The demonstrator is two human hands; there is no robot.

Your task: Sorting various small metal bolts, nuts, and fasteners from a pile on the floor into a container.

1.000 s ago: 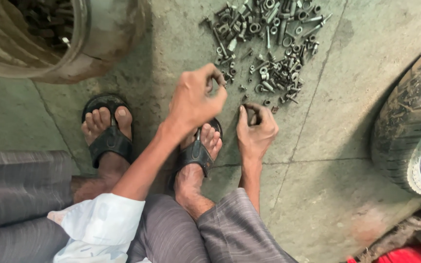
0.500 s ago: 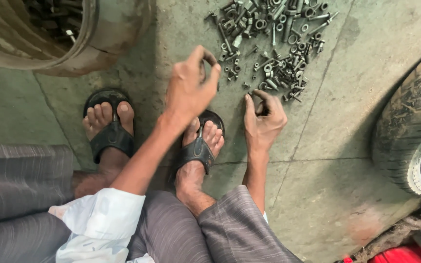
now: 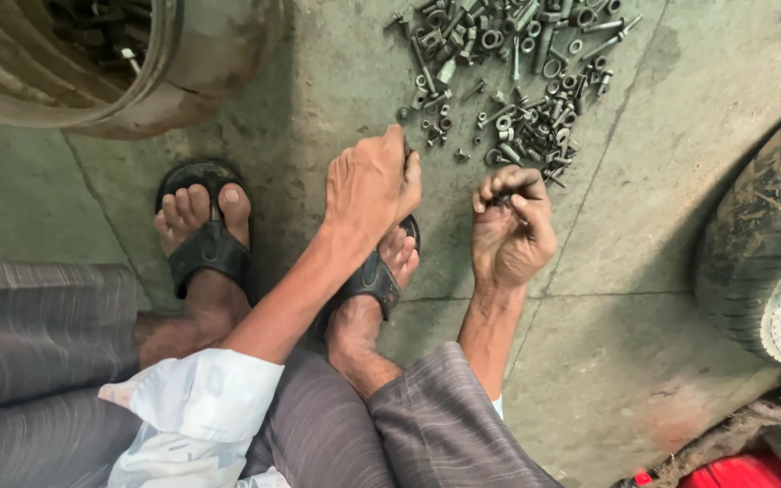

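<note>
Squatting over a concrete floor (image 3: 318, 117). My left hand (image 3: 371, 185) reaches forward, knuckles up, fingers (image 3: 406, 163) curled down onto the floor at the near edge of a scatter of bolts, nuts and washers (image 3: 508, 77). From above I cannot tell whether those fingers pinch a piece or only touch the floor; the tips are hidden under the hand.

My right hand (image 3: 510, 230) sits just beside the left, palm turned up and toward me, fingers folded narrow over a few small dark metal pieces (image 3: 503, 192). They look like short bolts or nuts, too small to tell apart. This hand is just short of the near right corner of the scatter.

The scatter lies ahead of both hands, spread loose across the floor, greasy grey steel.

Both feet in black sandals: left sandal (image 3: 202, 244) well apart from the hands, right sandal (image 3: 380, 271) directly under the left wrist. Grey striped trousers (image 3: 38, 343) and a white sleeve (image 3: 192, 407) at the bottom.

A rusty metal drum (image 3: 183, 63) stands far left, dark parts inside. A worn tyre (image 3: 752, 244) is at the right edge.
</note>
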